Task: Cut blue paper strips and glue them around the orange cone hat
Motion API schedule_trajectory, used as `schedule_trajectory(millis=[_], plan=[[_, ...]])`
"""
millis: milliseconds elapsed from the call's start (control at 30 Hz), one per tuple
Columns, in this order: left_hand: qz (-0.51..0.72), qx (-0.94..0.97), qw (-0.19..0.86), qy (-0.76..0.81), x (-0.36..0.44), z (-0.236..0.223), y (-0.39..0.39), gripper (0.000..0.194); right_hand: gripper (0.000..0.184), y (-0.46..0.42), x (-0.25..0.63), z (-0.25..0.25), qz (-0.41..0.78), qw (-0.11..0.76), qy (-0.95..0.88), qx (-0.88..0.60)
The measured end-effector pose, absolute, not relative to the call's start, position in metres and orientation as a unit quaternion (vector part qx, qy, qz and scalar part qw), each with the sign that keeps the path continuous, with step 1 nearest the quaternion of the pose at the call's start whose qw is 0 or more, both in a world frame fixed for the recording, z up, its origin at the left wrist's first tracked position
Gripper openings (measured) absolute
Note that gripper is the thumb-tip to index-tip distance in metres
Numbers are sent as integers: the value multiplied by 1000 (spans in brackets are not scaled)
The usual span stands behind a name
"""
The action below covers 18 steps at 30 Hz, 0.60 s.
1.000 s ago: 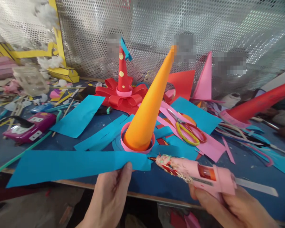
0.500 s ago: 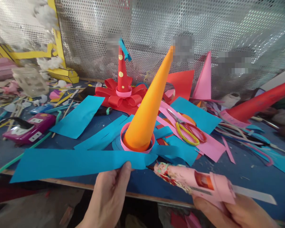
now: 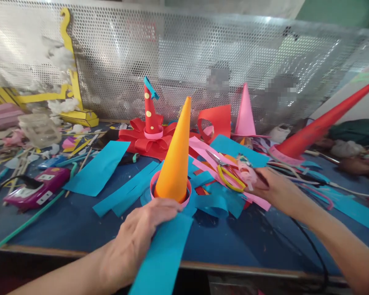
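Observation:
My left hand [image 3: 144,227] is closed on a blue paper strip [image 3: 166,254] at the foot of an orange paper cone [image 3: 174,159]. Its fingertips lie against the pink paper ring [image 3: 189,190] around the cone, and the strip hangs toward me over the table edge. Out to the right, my right hand [image 3: 266,184] grips a pink glue gun [image 3: 245,169], its nozzle pointing away from me beside the scissors [image 3: 230,176] with yellow and red handles. Other blue strips [image 3: 213,205] spread from the cone's base; one is curled.
Left lies a purple power strip [image 3: 39,188] with a black cord, and a blue paper sheet [image 3: 98,168]. A red dotted cone [image 3: 149,112], a pink cone [image 3: 245,114] and a long red cone [image 3: 320,123] stand behind. A perforated silver screen [image 3: 178,53] closes the back.
My right hand has carried the glue gun from the strip's end out to the right, by the scissors. My left hand has brought the strip against the cone's base, and it now points toward me.

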<state>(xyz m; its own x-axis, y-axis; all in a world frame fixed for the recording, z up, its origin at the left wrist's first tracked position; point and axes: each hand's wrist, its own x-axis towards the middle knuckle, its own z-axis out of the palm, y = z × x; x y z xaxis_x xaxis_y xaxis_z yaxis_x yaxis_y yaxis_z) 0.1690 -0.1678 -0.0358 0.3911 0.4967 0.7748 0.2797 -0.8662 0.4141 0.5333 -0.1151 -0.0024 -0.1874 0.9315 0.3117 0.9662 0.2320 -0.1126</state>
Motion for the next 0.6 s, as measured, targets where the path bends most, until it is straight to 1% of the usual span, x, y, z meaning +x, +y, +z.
schedule_trajectory(millis=[100, 200, 300, 400, 433, 467, 533, 567, 600], plan=[[486, 851, 89, 178, 167, -39, -155, 26, 32, -102, 541, -17, -34, 144, -765, -627], [497, 840, 92, 200, 168, -46, -144, 28, 36, -103, 544, -24, -13, 133, -764, -631], [560, 778, 158, 238, 170, -49, -137, 25, 35, -113, 531, -19, -34, 139, -760, -634], [639, 679, 250, 261, 174, -42, -132, 18, 36, -125, 488, -8, -81, 178, -759, -620], [656, 646, 273, 279, 175, -38, -130, 14, 40, -128, 467, -6, -66, 190, -778, -594], [669, 618, 289, 296, 175, -32, -128, 11, 49, -130, 446, -6, -33, 195, -789, -582], [685, 588, 298, 310, 175, -21, -122, 8, 85, -129, 406, -11, 53, 161, -825, -538], [691, 585, 295, 305, 174, -16, -119, 8, 97, -126, 389, -15, 62, 147, -839, -521], [695, 587, 288, 299, 172, -12, -116, 9, 103, -122, 376, -20, 63, 148, -846, -509]])
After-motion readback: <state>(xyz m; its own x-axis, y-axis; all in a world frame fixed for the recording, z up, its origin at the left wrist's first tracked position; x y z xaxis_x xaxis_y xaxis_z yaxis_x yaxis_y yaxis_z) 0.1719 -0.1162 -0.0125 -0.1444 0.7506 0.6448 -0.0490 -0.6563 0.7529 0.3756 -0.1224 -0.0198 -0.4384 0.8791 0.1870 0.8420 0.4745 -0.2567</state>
